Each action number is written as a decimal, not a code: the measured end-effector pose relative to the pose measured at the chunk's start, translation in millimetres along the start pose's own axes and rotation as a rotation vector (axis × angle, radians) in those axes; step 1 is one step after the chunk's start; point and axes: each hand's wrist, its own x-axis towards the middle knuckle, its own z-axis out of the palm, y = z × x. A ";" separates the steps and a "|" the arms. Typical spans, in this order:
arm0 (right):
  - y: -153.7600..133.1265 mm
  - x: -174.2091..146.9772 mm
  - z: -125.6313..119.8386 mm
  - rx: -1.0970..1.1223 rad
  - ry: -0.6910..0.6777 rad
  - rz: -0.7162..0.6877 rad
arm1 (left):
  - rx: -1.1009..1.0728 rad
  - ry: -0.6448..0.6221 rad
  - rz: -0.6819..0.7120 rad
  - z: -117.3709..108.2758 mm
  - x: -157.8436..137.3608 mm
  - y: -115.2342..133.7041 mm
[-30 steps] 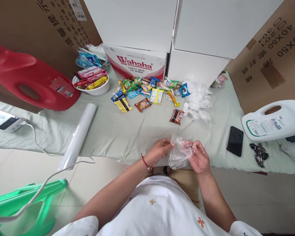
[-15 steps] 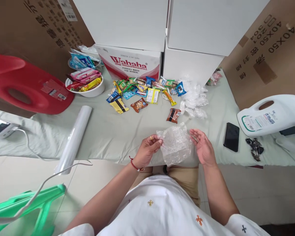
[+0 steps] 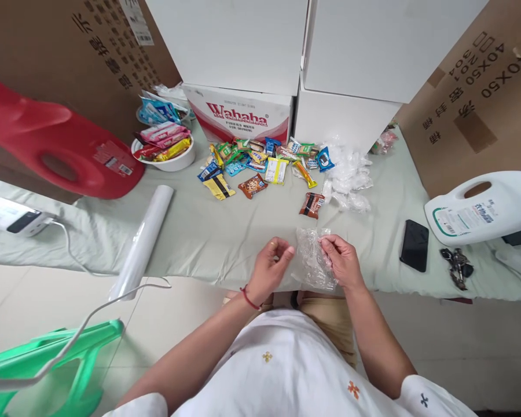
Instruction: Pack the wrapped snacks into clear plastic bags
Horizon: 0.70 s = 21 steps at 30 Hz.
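Observation:
My right hand (image 3: 342,260) pinches the right side of a clear, crinkled plastic bag (image 3: 313,260) at the table's front edge. Just left of the bag is my left hand (image 3: 272,263), its thumb and fingers apart with nothing between them. Beyond the bag lies a brown snack packet (image 3: 311,205). Farther back, a row of small wrapped snacks (image 3: 256,159) spreads before the boxes. To their right sits a heap of crumpled clear plastic bags (image 3: 347,174).
A white bowl of snack packets (image 3: 173,156), a red jug (image 3: 61,145) and a plastic film roll (image 3: 145,237) stand left. On the right are a phone (image 3: 414,245), keys (image 3: 458,268) and a white detergent bottle (image 3: 473,208). Boxes (image 3: 238,116) line the back.
My left hand has let go of the plastic bag's left side. My right hand, open before, now grips its right side, and the bag looks narrower and more crumpled.

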 end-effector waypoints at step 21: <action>14.7 25.3 -48.1 -0.231 0.165 0.032 | -0.148 0.317 -0.223 -67.9 23.2 -41.4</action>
